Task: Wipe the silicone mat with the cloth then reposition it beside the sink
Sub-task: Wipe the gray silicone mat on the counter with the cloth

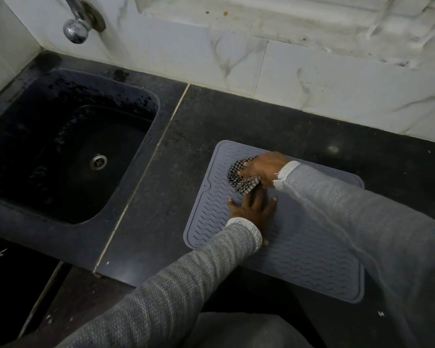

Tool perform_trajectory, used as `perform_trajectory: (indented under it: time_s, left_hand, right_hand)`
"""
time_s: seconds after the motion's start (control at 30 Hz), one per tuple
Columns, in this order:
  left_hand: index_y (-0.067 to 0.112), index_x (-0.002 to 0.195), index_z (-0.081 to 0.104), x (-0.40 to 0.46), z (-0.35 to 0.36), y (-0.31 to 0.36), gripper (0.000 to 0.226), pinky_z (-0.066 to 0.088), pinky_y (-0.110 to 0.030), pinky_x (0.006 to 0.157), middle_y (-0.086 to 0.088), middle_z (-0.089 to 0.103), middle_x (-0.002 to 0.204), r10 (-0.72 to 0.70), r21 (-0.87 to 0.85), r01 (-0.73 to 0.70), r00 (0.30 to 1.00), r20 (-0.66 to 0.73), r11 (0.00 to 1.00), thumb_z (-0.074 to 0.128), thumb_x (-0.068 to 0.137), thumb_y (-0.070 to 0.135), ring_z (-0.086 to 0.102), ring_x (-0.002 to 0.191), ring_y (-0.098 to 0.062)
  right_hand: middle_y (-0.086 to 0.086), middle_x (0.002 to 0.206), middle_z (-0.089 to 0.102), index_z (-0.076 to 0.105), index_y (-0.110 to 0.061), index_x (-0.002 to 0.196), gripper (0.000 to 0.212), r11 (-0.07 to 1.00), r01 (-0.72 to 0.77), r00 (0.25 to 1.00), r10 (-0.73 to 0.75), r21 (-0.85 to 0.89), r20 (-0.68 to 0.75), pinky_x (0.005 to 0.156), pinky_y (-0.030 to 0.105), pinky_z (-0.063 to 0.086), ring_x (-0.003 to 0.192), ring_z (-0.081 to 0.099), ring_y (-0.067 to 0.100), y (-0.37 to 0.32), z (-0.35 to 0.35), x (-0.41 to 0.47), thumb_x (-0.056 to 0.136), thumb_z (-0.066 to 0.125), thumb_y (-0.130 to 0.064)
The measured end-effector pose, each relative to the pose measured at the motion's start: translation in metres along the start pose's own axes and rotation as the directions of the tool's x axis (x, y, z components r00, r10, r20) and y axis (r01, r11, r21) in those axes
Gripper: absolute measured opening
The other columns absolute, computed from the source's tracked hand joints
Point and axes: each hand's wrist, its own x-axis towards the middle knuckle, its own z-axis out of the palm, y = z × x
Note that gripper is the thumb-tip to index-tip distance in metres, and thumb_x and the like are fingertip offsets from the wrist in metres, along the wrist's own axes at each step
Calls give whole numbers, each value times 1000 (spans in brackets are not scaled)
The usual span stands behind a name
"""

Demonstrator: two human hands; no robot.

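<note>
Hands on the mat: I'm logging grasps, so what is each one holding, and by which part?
The right hand grips the bunched checked cloth from on top. The left hand holds nothing; it presses flat on the silicone mat.

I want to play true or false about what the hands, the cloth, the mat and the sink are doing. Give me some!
1. The right hand holds the checked cloth on the mat. True.
2. The left hand is inside the sink. False: it lies flat on the mat with its fingers spread.
3. The mat is grey with wavy ridges. True.
4. The cloth hangs on the tap. False: it is bunched on the mat under the right hand.
5. The mat lies on the dark counter, right of the sink. True.
</note>
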Motion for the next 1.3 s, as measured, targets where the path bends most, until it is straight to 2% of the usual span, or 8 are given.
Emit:
perform_trajectory:
  time_s: [0.13,0.3,0.43,0.73,0.83,0.93,1.13,1.3]
  left_hand:
    - [32,148,-17,2,6,-1,116,16,-73,103,-7,-29,154,-5,36,6,1000,-19,999,68,74,57,-15,143,-41]
    - [30,149,-14,3,2,-1,115,12,-73,105,-7,-24,156,-8,34,7,999,32,999,68,74,58,-18,142,-40]
    - [34,148,-17,3,4,0,117,13,-73,104,-7,-27,155,-20,19,19,1000,0,1000,69,73,57,-13,143,-39]
    - [25,151,-3,-7,14,5,109,11,-69,106,-13,-12,157,-5,109,22,988,-156,994,67,74,58,-4,144,-38]
    - [24,151,1,-10,13,7,107,14,-68,107,-13,-3,156,-47,77,60,987,-152,995,68,74,56,5,141,-43]
    - [23,151,0,-13,5,7,106,19,-68,106,-14,-2,155,-46,86,59,989,-142,995,68,75,54,8,139,-47]
    - [18,151,2,-18,-4,13,111,36,-59,99,-17,8,152,-58,149,87,980,-191,985,70,72,56,24,132,-46]
    - [18,151,5,-16,-2,11,108,38,-56,97,-17,6,152,-43,167,72,984,-176,983,69,73,57,21,133,-45]
  right_hand:
    - [2,115,68,65,-26,116,29,1000,5,1000,-5,-18,-21,84,33,53,97,64,26,-3,-16,-2,87,62,-32]
    - [0,152,35,42,-28,139,45,992,91,996,-91,88,-3,114,46,28,139,31,26,-27,-6,9,95,48,-31]
    - [-1,157,20,32,-30,143,52,984,-55,997,46,172,56,119,45,14,144,17,28,-4,6,-6,95,36,-49]
    - [7,133,57,58,-17,127,42,949,-145,989,133,280,62,106,38,41,122,52,27,8,-2,-7,92,53,-41]
    - [8,117,68,68,-18,114,26,878,-60,985,129,476,-112,96,36,51,104,64,23,12,0,-10,88,63,-20]
    - [5,123,65,66,-22,117,33,796,4,953,180,605,-244,102,39,47,112,60,24,4,7,-8,84,69,-23]
    - [-3,157,18,33,-29,143,52,994,103,995,-103,27,0,118,46,18,145,15,20,8,30,-12,94,49,-24]
    - [-2,153,31,38,-30,141,47,994,67,998,-68,-90,-2,115,42,27,140,30,22,34,29,-34,95,49,-28]
